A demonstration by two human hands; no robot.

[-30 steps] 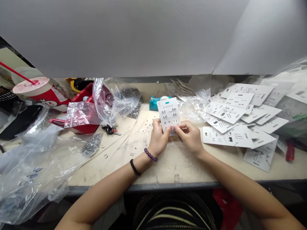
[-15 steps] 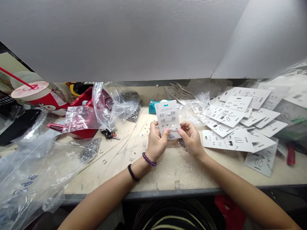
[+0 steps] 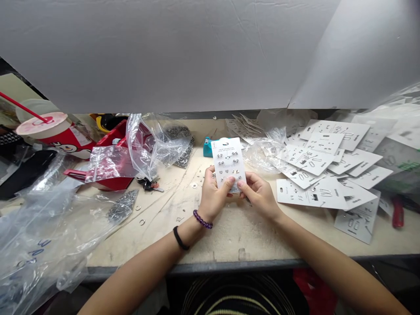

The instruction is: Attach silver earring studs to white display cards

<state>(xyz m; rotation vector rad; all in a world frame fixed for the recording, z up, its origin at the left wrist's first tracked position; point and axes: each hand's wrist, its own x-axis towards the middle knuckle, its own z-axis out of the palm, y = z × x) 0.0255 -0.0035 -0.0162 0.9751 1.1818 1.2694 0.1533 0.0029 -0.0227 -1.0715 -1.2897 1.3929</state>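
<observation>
Card of small metal studs is held upright above the middle of the table, its printed face toward the camera. Left hand pinches the lower left corner, thumb on the front; right hand pinches the lower right edge, with the other fingers curled behind. Several rows of studs already sit on the card; whether every slot is filled cannot be told. Judged from the layout, much is done: a pile of cards bearing fitted pieces spreads to the right, while loose metal bits lie just beside the left hand, so stock remains. A dark logo and fine print at the card's top are too small to read, as are the short dark words on the pile. Teal tape dispenser stands behind the card. Crumpled clear bags lie to the left over a red tray. Red cup with lid and straw shows a cartoon face but no legible name. Blue marks on the large bag cannot be read.
</observation>
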